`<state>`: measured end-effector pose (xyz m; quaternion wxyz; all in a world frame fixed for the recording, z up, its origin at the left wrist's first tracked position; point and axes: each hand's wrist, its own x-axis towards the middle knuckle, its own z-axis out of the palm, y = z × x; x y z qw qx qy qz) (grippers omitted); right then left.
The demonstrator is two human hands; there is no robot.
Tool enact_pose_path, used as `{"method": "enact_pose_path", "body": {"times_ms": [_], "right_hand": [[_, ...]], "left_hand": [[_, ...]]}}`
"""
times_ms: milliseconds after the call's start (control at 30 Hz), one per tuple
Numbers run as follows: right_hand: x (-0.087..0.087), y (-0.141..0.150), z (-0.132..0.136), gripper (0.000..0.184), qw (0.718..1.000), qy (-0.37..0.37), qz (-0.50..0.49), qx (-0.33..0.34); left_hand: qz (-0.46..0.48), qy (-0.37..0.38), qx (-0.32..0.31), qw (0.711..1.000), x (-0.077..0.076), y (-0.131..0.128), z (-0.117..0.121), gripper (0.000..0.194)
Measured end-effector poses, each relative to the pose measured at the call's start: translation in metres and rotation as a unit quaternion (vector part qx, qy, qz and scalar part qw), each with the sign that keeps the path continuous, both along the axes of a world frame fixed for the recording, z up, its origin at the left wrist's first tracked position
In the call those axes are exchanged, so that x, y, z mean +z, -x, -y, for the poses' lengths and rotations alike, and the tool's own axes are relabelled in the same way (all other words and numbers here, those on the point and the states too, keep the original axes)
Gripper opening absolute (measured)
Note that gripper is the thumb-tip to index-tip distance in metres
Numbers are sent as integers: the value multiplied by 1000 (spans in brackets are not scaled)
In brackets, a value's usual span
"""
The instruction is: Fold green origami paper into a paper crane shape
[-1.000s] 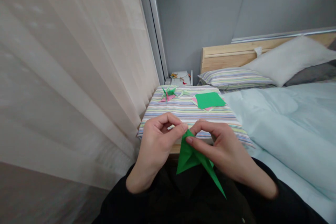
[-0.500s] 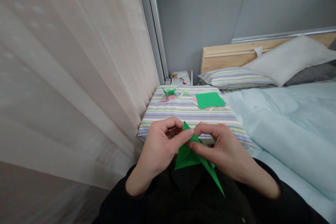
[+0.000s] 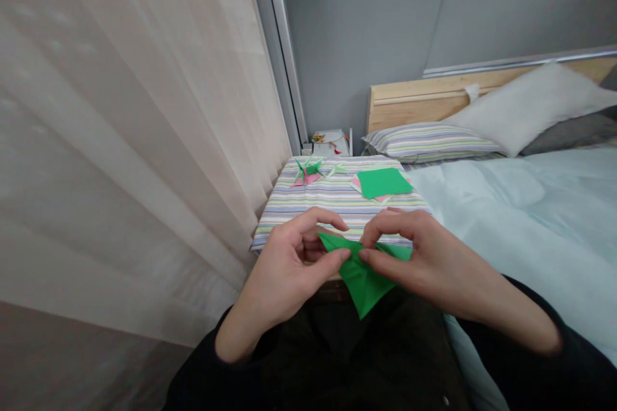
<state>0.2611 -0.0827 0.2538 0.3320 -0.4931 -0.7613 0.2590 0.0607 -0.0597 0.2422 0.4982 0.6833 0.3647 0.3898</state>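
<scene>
A folded green paper piece (image 3: 362, 276) hangs over my lap, its point facing down. My left hand (image 3: 289, 263) pinches its upper left edge between thumb and fingers. My right hand (image 3: 417, 253) pinches the upper right edge in the same way. Both hands hover just in front of a small table covered with a striped cloth (image 3: 313, 202).
On the striped cloth lie a flat green paper square (image 3: 383, 182) over pink sheets and a small green and pink folded figure (image 3: 310, 172). A sheer curtain (image 3: 120, 141) hangs at my left. A bed with a pale blue sheet (image 3: 530, 218) and pillows (image 3: 520, 103) lies at my right.
The green paper has been turned and spread: its long point that trailed down to the right is gone from view, and a broad triangle now points down. Both hands rose slightly.
</scene>
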Motion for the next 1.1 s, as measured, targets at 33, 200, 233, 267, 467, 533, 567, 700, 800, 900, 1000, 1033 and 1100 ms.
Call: {"method": "enact_pose_path", "body": {"times_ms": [33,200,233,267,467,533,567,700,800,900,1000,1033,1100], "right_hand": [[2,0,-1,13,1000,1,1,3],[7,0,-2,11,1000,9,5,4],[7,1,-1,11,1000,14,2,0],[8,1,-1,10,1000,20,-2,-4],[9,2,-1,12,999,38,-26,-11],[9,2,-1,12,999,38,-34,-12],[9,1,-2,12,999,37,-37,-15],[10,0,-1,13,998,36,-40,-18],[10,0,0,13,998,42,-40,-14],[10,0,1,13,998,43,-36,-15],[10,1,1,13,999,39,-34,-17],[10,1,1,13,999,37,-34,-17],[10,1,1,13,999,37,-33,-14]], "left_hand": [[-1,-5,-3,1000,0,0,0,17],[-6,-7,25,1000,1,1,0,11],[-5,2,25,1000,1,2,0,12],[0,10,25,1000,1,2,1,12],[14,10,29,999,-3,5,1,14],[4,8,36,999,-3,6,1,13],[2,5,38,999,-3,6,0,13],[1,-7,41,999,-2,6,0,11],[-3,-13,45,999,-2,5,0,10],[2,-11,45,999,-2,5,-1,11],[-1,-16,49,999,-2,5,-2,12],[-3,-19,50,999,-2,5,-2,11],[-7,-25,52,998,-1,5,-1,11]]}}
